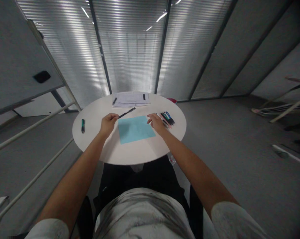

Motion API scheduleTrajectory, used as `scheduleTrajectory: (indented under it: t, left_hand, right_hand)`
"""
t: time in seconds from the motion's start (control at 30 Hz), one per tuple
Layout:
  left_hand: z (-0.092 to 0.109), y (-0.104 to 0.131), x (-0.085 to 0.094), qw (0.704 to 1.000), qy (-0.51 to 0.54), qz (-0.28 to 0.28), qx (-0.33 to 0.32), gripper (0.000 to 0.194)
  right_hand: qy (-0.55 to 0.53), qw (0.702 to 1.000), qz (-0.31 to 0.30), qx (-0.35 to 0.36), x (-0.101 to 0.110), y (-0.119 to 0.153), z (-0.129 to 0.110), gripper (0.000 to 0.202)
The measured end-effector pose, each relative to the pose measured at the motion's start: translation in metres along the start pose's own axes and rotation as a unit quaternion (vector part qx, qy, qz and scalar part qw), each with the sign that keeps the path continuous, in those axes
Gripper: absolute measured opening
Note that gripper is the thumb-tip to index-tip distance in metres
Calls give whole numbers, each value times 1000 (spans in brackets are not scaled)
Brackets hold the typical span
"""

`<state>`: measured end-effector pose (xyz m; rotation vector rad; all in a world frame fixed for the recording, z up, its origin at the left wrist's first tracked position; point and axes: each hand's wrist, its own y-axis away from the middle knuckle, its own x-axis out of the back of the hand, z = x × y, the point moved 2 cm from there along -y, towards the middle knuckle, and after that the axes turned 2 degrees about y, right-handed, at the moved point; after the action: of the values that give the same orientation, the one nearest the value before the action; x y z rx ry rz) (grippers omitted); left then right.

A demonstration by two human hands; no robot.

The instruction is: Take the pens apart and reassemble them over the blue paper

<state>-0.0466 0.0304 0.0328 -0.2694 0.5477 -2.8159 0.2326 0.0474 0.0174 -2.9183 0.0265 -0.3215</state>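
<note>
Pinched in the fingers of my left hand (109, 124) is a dark pen (127, 113), pointing up and to the right above the far edge of a light blue sheet of paper (135, 130). The sheet lies flat on the round white table (107, 152). My right hand (156, 122) is over the sheet's right edge, fingers loosely bent and apart, with nothing visible in them. Just right of that hand lies a bunch of pens and markers (168, 118), partly hidden behind it.
A stack of white papers (130, 100) with small dark items on it lies at the table's far side. A green and black marker (83, 126) is near the left edge. A whiteboard on a pale metal frame (57, 113) stands close on the left.
</note>
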Motion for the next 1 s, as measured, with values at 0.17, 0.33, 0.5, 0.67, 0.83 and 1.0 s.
scheduleTrajectory:
  t: [0.17, 0.33, 0.5, 0.67, 0.83, 1.0]
  left_hand:
    - [10, 6, -51, 991, 85, -103, 15, 20]
    - [-11, 18, -57, 988, 113, -88, 60, 24]
    - [-28, 20, -48, 976, 167, -100, 101, 25]
    - [-24, 23, -46, 972, 182, -95, 112, 25]
    - [-20, 25, -48, 969, 197, -94, 118, 26]
    - [-26, 23, -48, 969, 193, -97, 120, 27]
  right_hand:
    - [-209, 976, -21, -57, -30, -4, -2, 38]
    - [-291, 953, -34, -75, -26, 2, 6, 29]
    - [-336, 933, -57, -113, -17, 6, 6, 16]
    - [-311, 939, -84, -122, -19, 8, 3, 15]
    - [-309, 940, -97, -111, -17, 9, 4, 16]
    - [-300, 941, -118, -106, -16, 10, 3, 18]
